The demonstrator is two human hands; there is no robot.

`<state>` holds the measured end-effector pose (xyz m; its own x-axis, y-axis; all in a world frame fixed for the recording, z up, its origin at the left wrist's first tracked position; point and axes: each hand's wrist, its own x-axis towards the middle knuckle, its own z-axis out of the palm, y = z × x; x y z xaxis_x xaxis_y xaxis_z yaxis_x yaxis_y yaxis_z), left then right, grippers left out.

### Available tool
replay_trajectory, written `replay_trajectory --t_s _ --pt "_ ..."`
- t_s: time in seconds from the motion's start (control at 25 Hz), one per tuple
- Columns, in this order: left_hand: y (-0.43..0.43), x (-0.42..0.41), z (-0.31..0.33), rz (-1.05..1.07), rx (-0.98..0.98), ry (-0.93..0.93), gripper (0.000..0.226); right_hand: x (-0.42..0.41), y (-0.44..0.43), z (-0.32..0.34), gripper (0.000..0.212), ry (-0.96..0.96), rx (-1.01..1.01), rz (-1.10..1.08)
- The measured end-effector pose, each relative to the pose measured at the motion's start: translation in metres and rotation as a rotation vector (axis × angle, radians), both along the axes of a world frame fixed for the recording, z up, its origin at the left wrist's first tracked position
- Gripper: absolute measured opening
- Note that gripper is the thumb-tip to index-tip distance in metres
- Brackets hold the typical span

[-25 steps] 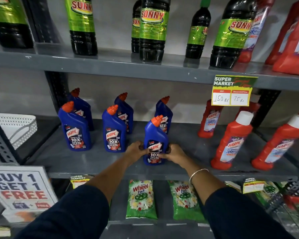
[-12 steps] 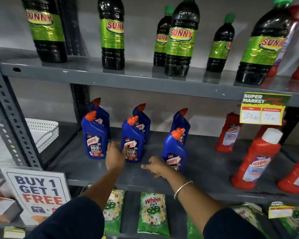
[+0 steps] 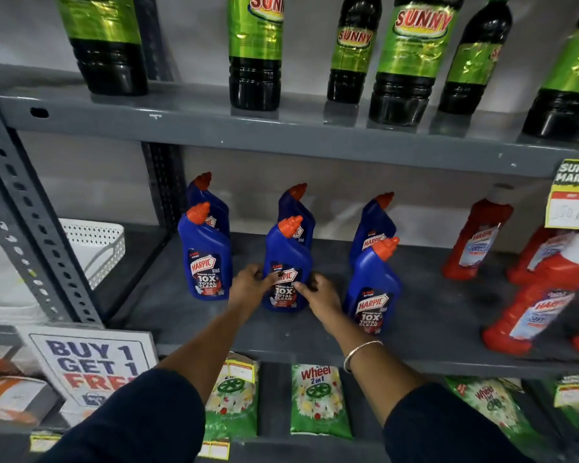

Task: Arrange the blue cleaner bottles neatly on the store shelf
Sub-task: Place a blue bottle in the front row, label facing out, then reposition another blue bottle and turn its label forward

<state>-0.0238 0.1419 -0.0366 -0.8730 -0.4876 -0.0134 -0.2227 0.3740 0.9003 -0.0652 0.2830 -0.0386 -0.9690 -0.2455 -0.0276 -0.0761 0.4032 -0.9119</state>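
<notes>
Near the front edge of the grey shelf [image 3: 214, 332] bare room lies right of the six blue bottles [image 3: 375, 225], three front, three behind. Left hand [image 3: 249, 284] and right hand [image 3: 320, 294] press both sides of the middle front bottle [image 3: 286, 262], standing upright between them.

We face grey metal shelving [image 3: 281, 128], perforated upright [image 3: 30, 228] at left, pale wall [image 3: 91, 182] behind (plain, unmarked), soft even light, faint glare along shelf edges
</notes>
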Motion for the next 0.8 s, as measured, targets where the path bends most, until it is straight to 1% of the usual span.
replay_trajectory --t_s 0.12,0.24,0.32,0.44,0.52,0.6,0.64,0.72,0.76,0.8 --pt "0.006 0.014 0.0 -0.037 -0.04 -0.001 0.032 0.016 0.009 -0.002 0.037 0.004 0.033 -0.024" --pt "0.01 0.028 -0.002 -0.039 -0.077 -0.004 0.024 0.031 0.019 -0.006 0.038 0.032 0.053 -0.015" --pt "0.016 0.038 -0.001 -0.031 -0.096 -0.027 0.029 0.039 0.024 -0.003 0.037 0.032 0.065 0.001" --pt "0.027 0.053 0.002 -0.034 -0.096 -0.033 0.038 0.048 0.03 0.004 0.042 0.043 0.163 0.043" --pt "0.03 0.063 0.004 -0.021 -0.078 -0.031 0.05 0.053 0.032 0.005 0.044 0.06 0.245 -0.006" --pt "0.027 0.074 0.001 0.036 -0.068 -0.025 0.057 0.062 0.031 0.004 0.038 0.07 0.356 -0.041" --pt "0.023 0.079 0.0 0.078 -0.094 -0.007 0.057 0.067 0.027 -0.001 0.036 0.055 0.393 -0.026" --pt "0.009 0.089 0.001 0.179 -0.138 0.046 0.05 0.075 0.013 -0.01 0.028 0.0 0.41 0.048" --pt "0.001 0.094 0.005 0.23 -0.126 0.071 0.046 0.08 0.002 -0.013 0.026 -0.022 0.397 0.092" --pt "-0.011 0.098 0.009 0.273 -0.114 0.098 0.043 0.086 -0.012 -0.012 0.029 -0.018 0.382 0.136"
